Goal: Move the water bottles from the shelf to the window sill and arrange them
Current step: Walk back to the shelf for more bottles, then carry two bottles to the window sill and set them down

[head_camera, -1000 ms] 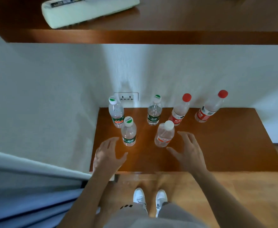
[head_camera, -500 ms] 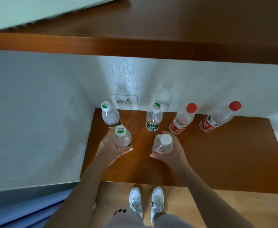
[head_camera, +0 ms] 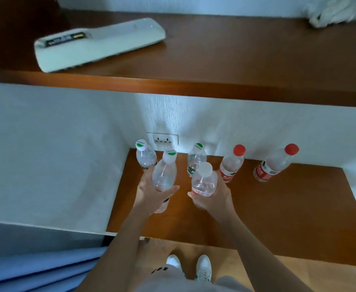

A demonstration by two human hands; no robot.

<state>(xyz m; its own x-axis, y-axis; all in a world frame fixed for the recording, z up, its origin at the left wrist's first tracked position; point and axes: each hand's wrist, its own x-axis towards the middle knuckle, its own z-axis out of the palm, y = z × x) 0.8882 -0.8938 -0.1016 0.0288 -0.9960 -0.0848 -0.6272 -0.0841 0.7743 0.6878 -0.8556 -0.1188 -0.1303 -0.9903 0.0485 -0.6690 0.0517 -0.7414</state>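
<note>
My left hand (head_camera: 151, 193) grips a clear water bottle with a green-and-white cap (head_camera: 164, 172), raised off the low brown shelf (head_camera: 278, 211). In my right hand (head_camera: 213, 197) is a clear bottle with a plain white cap (head_camera: 204, 182), also lifted. Against the back wall of the shelf stand two green-capped bottles (head_camera: 145, 155) (head_camera: 196, 159). To their right lean two red-capped, red-labelled bottles (head_camera: 232, 164) (head_camera: 275, 163).
A higher brown shelf (head_camera: 236, 66) juts out above, carrying a long white device (head_camera: 99, 44) and a white cloth (head_camera: 329, 12) at its far right. A wall socket (head_camera: 162, 139) sits behind the bottles. Blue fabric (head_camera: 35, 268) lies at lower left; my white shoes (head_camera: 188, 268) stand on the wood floor.
Both hands reached in, closed round the two front bottles and have now lifted them off the shelf toward me. The camera has tilted up, showing the upper shelf again.
</note>
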